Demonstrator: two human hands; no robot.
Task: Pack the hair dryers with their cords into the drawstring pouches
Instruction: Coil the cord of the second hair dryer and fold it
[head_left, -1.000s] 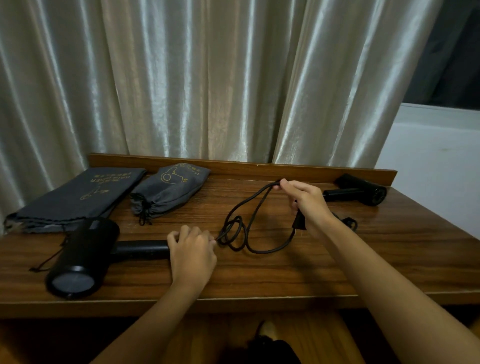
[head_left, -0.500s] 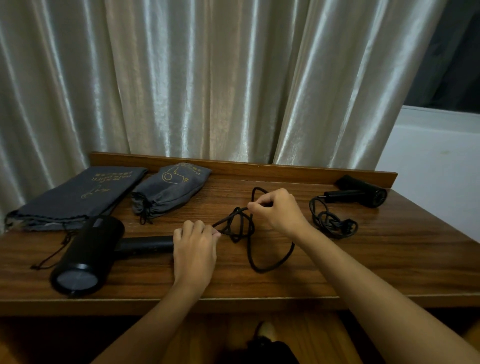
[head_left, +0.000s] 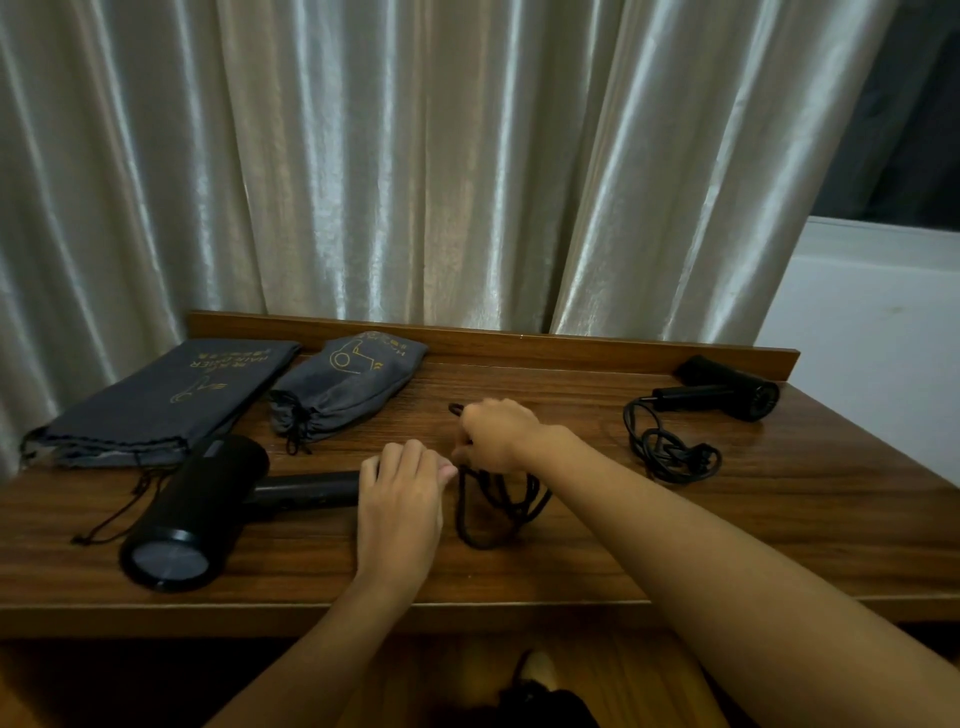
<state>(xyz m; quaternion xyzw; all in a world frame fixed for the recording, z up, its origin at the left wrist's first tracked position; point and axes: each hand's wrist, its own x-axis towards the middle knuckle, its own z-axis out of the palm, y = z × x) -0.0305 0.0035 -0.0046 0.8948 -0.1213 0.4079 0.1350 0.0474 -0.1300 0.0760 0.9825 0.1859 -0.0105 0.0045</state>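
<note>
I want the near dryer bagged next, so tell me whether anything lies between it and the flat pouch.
Nothing visible does. The near hair dryer lies just in front of the flat pouch, with only the pouch's loose drawstring on the table between. The left hand holds its handle; the right hand gathers the cord.

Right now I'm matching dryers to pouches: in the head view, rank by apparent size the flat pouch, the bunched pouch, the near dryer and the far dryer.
1. Flat dark-grey fabric pouch
2. Near black hair dryer, nearest the camera, so uncertain
3. Bunched grey drawstring pouch
4. Far black hair dryer, farthest away
</note>
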